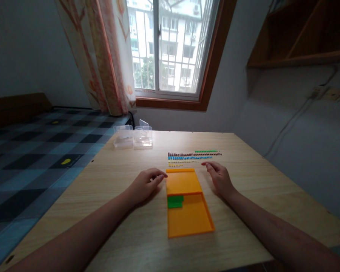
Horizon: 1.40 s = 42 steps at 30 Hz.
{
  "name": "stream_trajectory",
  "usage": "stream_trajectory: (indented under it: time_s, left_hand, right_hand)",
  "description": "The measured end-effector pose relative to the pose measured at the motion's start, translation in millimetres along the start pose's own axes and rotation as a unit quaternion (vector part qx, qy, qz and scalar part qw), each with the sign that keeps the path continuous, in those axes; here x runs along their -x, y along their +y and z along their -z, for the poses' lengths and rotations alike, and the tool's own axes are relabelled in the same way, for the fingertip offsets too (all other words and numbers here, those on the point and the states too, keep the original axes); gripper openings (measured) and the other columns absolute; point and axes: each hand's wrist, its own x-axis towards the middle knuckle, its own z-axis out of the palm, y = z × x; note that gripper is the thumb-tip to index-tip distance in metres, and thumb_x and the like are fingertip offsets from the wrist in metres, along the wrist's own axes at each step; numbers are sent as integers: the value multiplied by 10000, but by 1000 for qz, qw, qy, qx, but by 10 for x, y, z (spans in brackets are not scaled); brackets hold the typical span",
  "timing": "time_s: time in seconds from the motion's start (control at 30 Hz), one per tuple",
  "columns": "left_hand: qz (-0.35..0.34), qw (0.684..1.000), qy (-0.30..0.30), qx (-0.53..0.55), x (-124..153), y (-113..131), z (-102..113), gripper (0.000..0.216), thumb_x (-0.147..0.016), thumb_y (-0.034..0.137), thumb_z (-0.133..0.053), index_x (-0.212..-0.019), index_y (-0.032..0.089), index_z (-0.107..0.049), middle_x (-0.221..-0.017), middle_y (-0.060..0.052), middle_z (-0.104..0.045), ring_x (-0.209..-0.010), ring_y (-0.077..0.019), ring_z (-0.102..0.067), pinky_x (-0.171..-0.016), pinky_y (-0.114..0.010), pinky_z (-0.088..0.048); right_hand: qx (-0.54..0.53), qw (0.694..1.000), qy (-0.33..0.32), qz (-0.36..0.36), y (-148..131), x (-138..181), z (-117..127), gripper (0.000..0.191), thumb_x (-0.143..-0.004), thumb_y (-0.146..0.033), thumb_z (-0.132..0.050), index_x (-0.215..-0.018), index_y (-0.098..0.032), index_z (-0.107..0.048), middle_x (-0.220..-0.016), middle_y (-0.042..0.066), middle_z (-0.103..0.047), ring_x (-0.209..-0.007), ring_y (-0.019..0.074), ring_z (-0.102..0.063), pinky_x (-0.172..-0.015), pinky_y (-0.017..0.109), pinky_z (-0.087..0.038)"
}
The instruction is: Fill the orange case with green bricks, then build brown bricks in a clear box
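Observation:
An open orange plastic case lies flat, its two halves joined by a hinge line. Green flat pieces sit in the upper left corner of its near half. By the far half's left edge is my left hand, fingers loosely stretched, tips at or just touching the rim. My right hand is off the case's upper right, thumb and index nearly together beside the end of a yellow row. Whether a tiny piece is between them is too small to tell. Small yellow pieces lie in short rows beyond the case.
Farther back run rows of blue pieces, dark pieces and green pieces. Clear plastic boxes stand at the back left of the wooden table. A checked bed adjoins on the left, a window behind.

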Motion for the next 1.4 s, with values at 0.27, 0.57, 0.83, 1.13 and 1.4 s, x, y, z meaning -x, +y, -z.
stream_trajectory:
  time_s: [0.27,0.57,0.83,1.13,1.4]
  left_hand:
    - [77,980,91,-157,-55,-11,8,375,-988,330,-376,-941,192,-721,-1016,-82,-757,-977,-236,-685,-874,-341,-496]
    - [192,930,-6,-314,-172,111,-65,408,-1029,346,-337,-979,188,-709,-1073,-129,-768,-972,-264,-708,-794,-339,-477]
    - [220,897,-53,-381,-522,47,-118,396,-1011,298,-359,-1080,134,-714,-1062,-212,-759,-982,-318,-722,-817,-390,-498]
    - [201,887,-59,-411,-478,69,-112,385,-1024,348,-330,-1056,176,-672,-993,-169,-771,-902,-306,-736,-736,-375,-489]
    - [188,885,-58,-422,-472,42,-104,392,-1018,398,-334,-996,200,-671,-972,-142,-774,-881,-301,-734,-699,-368,-486]
  right_hand:
    - [3,1000,23,19,73,-166,-35,426,-924,-510,-545,-934,-159,-785,-972,123,-749,-946,256,-671,-855,402,-531]
    - [73,996,53,19,191,-1272,-44,492,-912,-499,-530,-1053,-105,-788,-970,153,-764,-808,234,-635,-748,361,-514]
    - [227,973,14,48,166,-1666,-108,343,-915,-351,-575,-1050,-152,-820,-1061,154,-712,-1017,288,-606,-971,418,-453]
    - [379,912,-157,15,528,-1559,-170,195,-947,-309,-671,-1031,-167,-774,-1085,101,-720,-1085,246,-636,-1023,432,-479]
    - [404,875,-268,0,523,-1582,-201,284,-1012,-376,-629,-1215,-181,-663,-1264,92,-658,-1084,229,-659,-941,437,-571]
